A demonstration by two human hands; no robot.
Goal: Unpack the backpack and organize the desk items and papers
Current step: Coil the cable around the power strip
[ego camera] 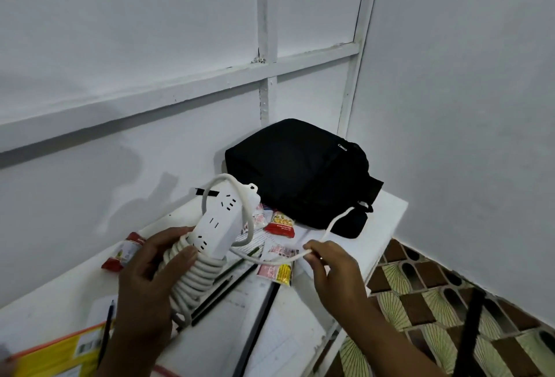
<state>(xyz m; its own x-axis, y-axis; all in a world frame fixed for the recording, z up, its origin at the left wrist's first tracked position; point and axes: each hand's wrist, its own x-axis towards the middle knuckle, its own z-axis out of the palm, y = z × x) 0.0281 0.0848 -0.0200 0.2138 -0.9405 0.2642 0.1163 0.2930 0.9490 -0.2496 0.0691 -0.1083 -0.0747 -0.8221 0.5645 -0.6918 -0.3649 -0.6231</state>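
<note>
A person's two bare hands work over a white desk (387, 211) set in the corner of a pale, panelled room. The left hand (147, 283), at about 7 o'clock in the view, grips a white power strip (222, 223), with the fingers and thumb curled round the strip and the thick white cable coils (195, 277) wrapped about its lower end. The strip tilts up and away from the hand, its sockets facing the camera.

The right hand (330, 265), at about 5 o'clock, pinches the loose end of the white cord (339, 222) between thumb and curled fingers. From that pinch the cord runs left to the strip and also trails up towards 1 o'clock, where its end lies against the backpack.

The black backpack (300, 172) lies flat at the far end of the desk, near the centre of the view, close to the wall corner.

Between the hands and the backpack, papers (288, 334) are spread on the desk with several dark pencils (228, 289) lying across them. Small red and yellow snack packets (280, 225) sit just in front of the backpack, one more lies near the right hand, and another sits at 9 o'clock behind the left hand. A yellow and orange book (57, 355) with a dark pen (106, 331) resting on it lies at the lower left. A patterned brown and green floor (435, 301) shows at the lower right.
</note>
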